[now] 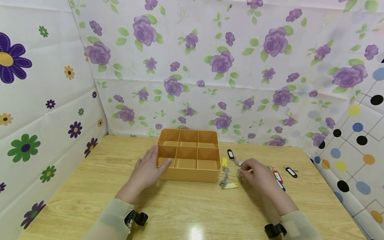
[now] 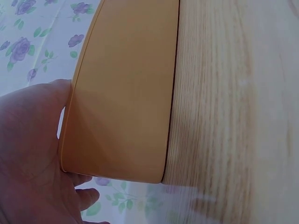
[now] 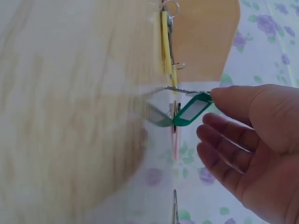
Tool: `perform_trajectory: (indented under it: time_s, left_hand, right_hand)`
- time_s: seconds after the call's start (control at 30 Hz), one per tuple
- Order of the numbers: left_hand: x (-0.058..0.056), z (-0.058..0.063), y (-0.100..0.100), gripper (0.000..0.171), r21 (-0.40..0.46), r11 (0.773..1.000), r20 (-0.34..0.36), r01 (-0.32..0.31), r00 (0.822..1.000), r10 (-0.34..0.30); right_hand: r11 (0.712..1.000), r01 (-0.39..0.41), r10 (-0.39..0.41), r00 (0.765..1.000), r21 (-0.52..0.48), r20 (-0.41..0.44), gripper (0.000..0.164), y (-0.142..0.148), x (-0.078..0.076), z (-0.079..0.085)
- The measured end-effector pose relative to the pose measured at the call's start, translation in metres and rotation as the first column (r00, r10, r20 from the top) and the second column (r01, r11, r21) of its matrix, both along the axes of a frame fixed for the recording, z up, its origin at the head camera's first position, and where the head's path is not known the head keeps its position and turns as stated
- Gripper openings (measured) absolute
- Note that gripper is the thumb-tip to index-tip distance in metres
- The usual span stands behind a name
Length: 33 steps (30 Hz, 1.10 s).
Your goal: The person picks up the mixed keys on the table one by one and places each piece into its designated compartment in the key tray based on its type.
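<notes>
An orange organizer box [image 1: 189, 175] with several compartments stands on the table. My left hand [image 1: 147, 170] rests at its front left corner, fingers along the left side and thumb over the front rim. In the left wrist view the box's front wall [image 2: 121, 102] lies beside the hand. Right of the box, my right hand [image 1: 259, 176] pinches a key [image 3: 187, 90] between thumb and forefinger. From the key hangs a green key tag [image 3: 194, 109], low over the tabletop. The other right fingers are loosely bent and hold nothing.
Between box and right hand lie keys with yellow tags [image 1: 231, 186]. A key with a black tag [image 1: 230, 154] lies behind them. Right of the hand are a red tag [image 1: 278, 176], a blue tag [image 1: 280, 184] and another black tag [image 1: 291, 172]. Patterned cloth [image 1: 192, 66] surrounds the table.
</notes>
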<state>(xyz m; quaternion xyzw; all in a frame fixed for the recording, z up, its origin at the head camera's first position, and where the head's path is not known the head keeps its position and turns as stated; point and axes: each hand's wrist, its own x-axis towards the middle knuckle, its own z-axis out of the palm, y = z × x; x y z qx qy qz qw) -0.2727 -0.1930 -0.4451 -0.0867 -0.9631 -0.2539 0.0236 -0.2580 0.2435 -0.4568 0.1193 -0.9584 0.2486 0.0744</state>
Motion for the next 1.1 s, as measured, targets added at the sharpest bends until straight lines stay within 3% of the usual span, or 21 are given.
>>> perform_trajectory:
  time_s: [0.43,0.77,0.93,1.1]
  left_hand:
    - [0.001,0.003,0.000,0.100,0.011,1.000,0.000,0.007,1.000,-0.007]
    - [0.001,0.007,0.001,0.098,0.022,1.000,-0.009,0.009,1.000,-0.009]
    - [0.001,0.006,0.001,0.095,0.031,0.999,-0.005,0.012,1.000,-0.012]
    - [0.002,0.005,0.001,0.095,0.044,0.999,0.005,0.014,1.000,-0.014]
  right_hand:
    - [0.981,0.113,-0.097,0.990,-0.155,0.104,0.012,0.005,-0.003,0.006]
    - [0.959,0.136,-0.084,0.974,-0.250,0.209,0.012,0.017,-0.003,0.004]
    - [0.920,0.167,-0.058,0.953,-0.354,0.297,0.015,0.021,-0.004,0.000]
    - [0.878,0.200,-0.036,0.933,-0.434,0.358,0.035,0.021,-0.009,-0.005]
